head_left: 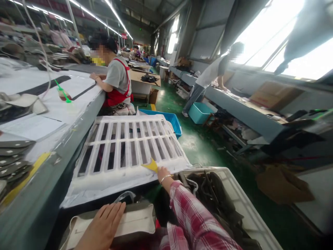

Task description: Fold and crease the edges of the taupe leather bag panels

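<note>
My left hand [104,222] lies flat, fingers stretched out, on top of an olive bag with a cream panel [137,218] near my lap. A clear plastic-like loop [127,196] stands up behind the bag. My right hand [164,174] is reached forward, its fingers closed on a flat yellow piece with a notched, fork-like end [151,165]. That piece is over the near edge of a white cloth-wrapped slatted rack [122,177]. How the fingers grip it is partly hidden.
On my right, a white crate [249,201] holds dark olive bags [218,194]. A long worktable [75,135] runs along my left, bearing stacked dark pieces [15,159] and a glue bottle [63,93]. A person in a red apron [117,80] sits ahead; another [210,74] leans over the right bench.
</note>
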Demonstrator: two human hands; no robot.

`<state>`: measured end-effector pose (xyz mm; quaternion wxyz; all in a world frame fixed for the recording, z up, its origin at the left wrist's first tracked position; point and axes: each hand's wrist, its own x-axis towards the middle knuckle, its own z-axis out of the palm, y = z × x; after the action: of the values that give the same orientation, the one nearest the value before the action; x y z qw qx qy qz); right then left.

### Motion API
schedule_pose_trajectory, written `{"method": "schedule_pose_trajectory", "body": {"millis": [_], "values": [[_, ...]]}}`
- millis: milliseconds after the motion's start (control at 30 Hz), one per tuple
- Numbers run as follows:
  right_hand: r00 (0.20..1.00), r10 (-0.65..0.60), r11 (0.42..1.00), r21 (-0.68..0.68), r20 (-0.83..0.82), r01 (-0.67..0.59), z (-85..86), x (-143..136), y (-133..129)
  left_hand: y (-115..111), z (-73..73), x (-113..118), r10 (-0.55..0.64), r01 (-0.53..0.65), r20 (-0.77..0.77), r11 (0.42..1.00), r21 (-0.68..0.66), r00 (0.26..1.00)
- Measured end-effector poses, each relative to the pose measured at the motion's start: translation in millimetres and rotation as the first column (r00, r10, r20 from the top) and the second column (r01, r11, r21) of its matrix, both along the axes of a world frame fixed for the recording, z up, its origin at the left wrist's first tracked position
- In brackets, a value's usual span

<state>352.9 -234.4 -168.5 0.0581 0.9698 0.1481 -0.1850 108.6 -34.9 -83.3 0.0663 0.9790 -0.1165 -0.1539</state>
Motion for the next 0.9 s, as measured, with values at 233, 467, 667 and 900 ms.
{"method": "schedule_pose_trajectory", "body": {"millis": [233,467,667,900], "values": [[0.987,-0.016,0.998,-0.061,-0.163,0.006,3.8,33,15,-18,-3.5,8,0.000,-0.001,0.029,1.000,0.023,1.000],[0.992,-0.025,0.998,-0.058,-0.127,0.018,-3.8,36,45,-11,-24.1,5,-0.031,0.033,0.078,0.999,-0.029,0.996],[0.997,-0.059,0.998,-0.032,-0.058,0.057,-6.7,25,56,-9,-25.4,4,-0.040,0.041,0.225,0.999,0.001,0.974],[0.993,-0.079,0.993,0.085,-0.092,0.086,13.0,48,53,-11,-11.7,7,-0.047,0.043,0.245,0.999,0.022,0.968]]}}
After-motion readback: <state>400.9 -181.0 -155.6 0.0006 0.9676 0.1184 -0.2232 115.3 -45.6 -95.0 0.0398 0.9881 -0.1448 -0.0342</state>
